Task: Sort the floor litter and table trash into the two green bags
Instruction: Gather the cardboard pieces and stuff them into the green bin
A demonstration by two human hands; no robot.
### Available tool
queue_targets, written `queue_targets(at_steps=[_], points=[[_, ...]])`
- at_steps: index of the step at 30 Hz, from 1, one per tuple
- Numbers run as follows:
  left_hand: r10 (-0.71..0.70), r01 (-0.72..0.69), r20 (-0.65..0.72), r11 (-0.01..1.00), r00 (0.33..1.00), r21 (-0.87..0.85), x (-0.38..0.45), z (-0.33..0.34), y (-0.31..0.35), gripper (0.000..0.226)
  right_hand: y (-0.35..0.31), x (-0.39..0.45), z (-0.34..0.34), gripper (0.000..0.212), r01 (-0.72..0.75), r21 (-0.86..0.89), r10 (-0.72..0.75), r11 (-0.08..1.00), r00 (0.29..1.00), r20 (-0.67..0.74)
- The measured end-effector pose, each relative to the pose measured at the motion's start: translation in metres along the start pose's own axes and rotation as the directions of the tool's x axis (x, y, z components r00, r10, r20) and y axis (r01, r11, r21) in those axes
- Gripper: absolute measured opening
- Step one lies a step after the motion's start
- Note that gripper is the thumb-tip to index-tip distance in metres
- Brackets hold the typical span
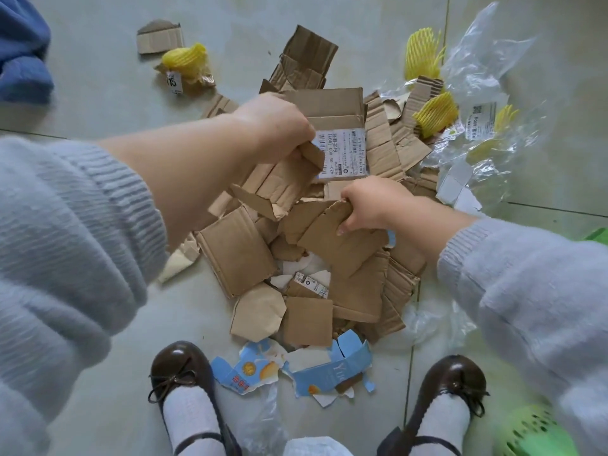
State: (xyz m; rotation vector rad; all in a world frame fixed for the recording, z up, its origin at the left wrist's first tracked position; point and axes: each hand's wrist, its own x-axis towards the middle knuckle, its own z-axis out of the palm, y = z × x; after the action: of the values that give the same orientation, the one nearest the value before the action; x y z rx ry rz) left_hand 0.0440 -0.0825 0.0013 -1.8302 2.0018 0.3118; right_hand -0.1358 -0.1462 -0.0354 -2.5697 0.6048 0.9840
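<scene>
1. Nearest the person's shoes (184, 376), torn blue carton scraps (329, 370) and a clear plastic bag (260, 419) lie flat on the floor (98, 80), untouched.
2. Just past them sits the cardboard pile (316, 258), a heap of torn brown pieces. It stretches away from the feet, its long axis running near to far and leaning a little to the right.
3. The right hand (368, 205) has its grip closed on the torn edge of a cardboard piece (339, 238) near the middle of the pile, fingers curled over the top.
4. The left hand (279, 126) has its grip closed on a bundle of strips and a labelled panel (342, 139). The panel tilts up off the heap, its label facing up and its long side pointing away from the person.
5. Beyond and to the right, yellow foam nets (434, 113) and crumpled clear film (483, 77) lie mixed with more cardboard. Another net (187, 60) and a cardboard scrap (159, 36) lie apart at the far left.
6. A bit of green (597, 233) shows at the right edge. It may be one of the bags, but I cannot tell.
7. I judge the sorting early: nearly all the litter is on the floor, with cardboard, plastic and foam unseparated. No worktop is in view, so its trash cannot be judged.
</scene>
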Motion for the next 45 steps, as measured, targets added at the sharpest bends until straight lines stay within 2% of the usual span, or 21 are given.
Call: queue_targets(at_steps=[2, 4, 7, 9, 10, 12, 13, 15, 17, 19, 21, 23, 24, 27, 29, 31, 34, 37, 41, 43, 45], points=[[-0.100, 0.099, -0.004, 0.993, 0.995, -0.058, -0.014, -0.011, -0.007, 0.006, 0.001, -0.001, -0.015, 0.046, 0.000, 0.068, -0.003, 0.998, 0.999, 0.051], [-0.202, 0.196, -0.026, 0.970, 0.979, -0.140, -0.027, -0.017, -0.014, 0.013, 0.004, -0.005, -0.031, 0.048, -0.018, 0.129, 0.003, 0.991, 0.994, 0.114], [-0.409, 0.369, -0.011, 0.833, 0.912, -0.413, -0.051, -0.017, -0.025, 0.021, 0.015, -0.019, -0.059, 0.052, -0.095, 0.183, 0.064, 0.979, 0.984, 0.167], [-0.551, 0.458, 0.062, 0.619, 0.832, -0.638, -0.072, -0.014, -0.032, 0.018, 0.024, -0.030, -0.075, 0.049, -0.165, 0.305, 0.125, 0.938, 0.981, 0.147], [-0.608, 0.471, 0.111, 0.473, 0.786, -0.745, -0.083, -0.012, -0.033, 0.015, 0.027, -0.035, -0.081, 0.043, -0.194, 0.382, 0.157, 0.904, 0.980, 0.126], [-0.674, 0.427, 0.254, 0.101, 0.693, -0.899, -0.108, -0.005, -0.030, 0.007, 0.029, -0.044, -0.087, 0.037, -0.230, 0.529, 0.221, 0.817, 0.972, 0.081], [-0.682, 0.393, 0.335, -0.076, 0.650, -0.917, -0.121, 0.000, -0.024, 0.009, 0.029, -0.045, -0.088, 0.040, -0.239, 0.588, 0.250, 0.773, 0.966, 0.064], [-0.657, 0.356, 0.489, -0.338, 0.574, -0.871, -0.142, 0.017, -0.010, 0.015, 0.028, -0.045, -0.087, 0.044, -0.246, 0.671, 0.313, 0.700, 0.949, 0.022], [-0.601, 0.302, 0.606, -0.534, 0.521, -0.789, -0.152, 0.039, 0.002, 0.009, 0.025, -0.039, -0.084, 0.044, -0.244, 0.736, 0.379, 0.631, 0.925, -0.017], [-0.538, 0.257, 0.705, -0.680, 0.462, -0.687, -0.156, 0.062, 0.013, 0.008, 0.021, -0.028, -0.080, 0.052, -0.226, 0.807, 0.419, 0.545, 0.908, -0.028], [-0.458, 0.220, 0.789, -0.790, 0.409, -0.572, -0.154, 0.083, 0.027, 0.006, 0.015, -0.015, -0.072, 0.072, -0.201, 0.873, 0.440, 0.445, 0.898, -0.018], [-0.399, 0.152, 0.841, -0.866, 0.364, -0.477, -0.150, 0.102, 0.039, 0.009, 0.015, 0.004, -0.058, 0.089, -0.183, 0.906, 0.461, 0.383, 0.887, -0.016], [-0.383, 0.117, 0.857, -0.888, 0.345, -0.444, -0.148, 0.111, 0.046, 0.010, 0.017, 0.014, -0.050, 0.090, -0.164, 0.917, 0.459, 0.364, 0.888, -0.024], [-0.451, 0.029, 0.866, -0.883, 0.216, -0.468, -0.137, 0.135, 0.061, 0.012, 0.004, 0.026, -0.038, 0.093, -0.159, 0.956, 0.500, 0.248, 0.866, 0.014], [-0.522, 0.042, 0.846, -0.848, 0.106, -0.528, -0.130, 0.142, 0.066, 0.020, -0.002, 0.028, -0.034, 0.079, -0.184, 0.951, 0.562, 0.247, 0.827, 0.014], [-0.562, 0.118, 0.827, -0.820, 0.024, -0.561, -0.125, 0.144, 0.072, 0.029, -0.002, 0.034, -0.031, 0.063, -0.213, 0.931, 0.607, 0.297, 0.795, -0.012], [-0.561, 0.153, 0.827, -0.821, -0.039, -0.550, -0.121, 0.146, 0.078, 0.030, -0.004, 0.036, -0.030, 0.050, -0.195, 0.921, 0.627, 0.337, 0.777, -0.065], [-0.500, 0.115, 0.866, -0.861, -0.014, -0.496, -0.122, 0.148, 0.082, 0.031, -0.003, 0.038, -0.029, 0.049, -0.204, 0.902, 0.632, 0.380, 0.770, -0.092], [-0.355, 0.058, 0.925, -0.929, 0.137, -0.365, -0.124, 0.151, 0.093, 0.057, -0.003, 0.037, -0.028, 0.047, -0.163, 0.916, 0.617, 0.367, 0.779, -0.108], [-0.334, 0.051, 0.931, -0.938, 0.147, -0.344, -0.122, 0.147, 0.097, 0.061, -0.002, 0.037, -0.026, 0.039, -0.137, 0.927, 0.607, 0.348, 0.787, -0.111], [-0.353, 0.072, 0.929, -0.929, 0.114, -0.362, -0.119, 0.147, 0.096, 0.068, -0.003, 0.036, -0.024, 0.035, -0.105, 0.938, 0.592, 0.330, 0.797, -0.119]])
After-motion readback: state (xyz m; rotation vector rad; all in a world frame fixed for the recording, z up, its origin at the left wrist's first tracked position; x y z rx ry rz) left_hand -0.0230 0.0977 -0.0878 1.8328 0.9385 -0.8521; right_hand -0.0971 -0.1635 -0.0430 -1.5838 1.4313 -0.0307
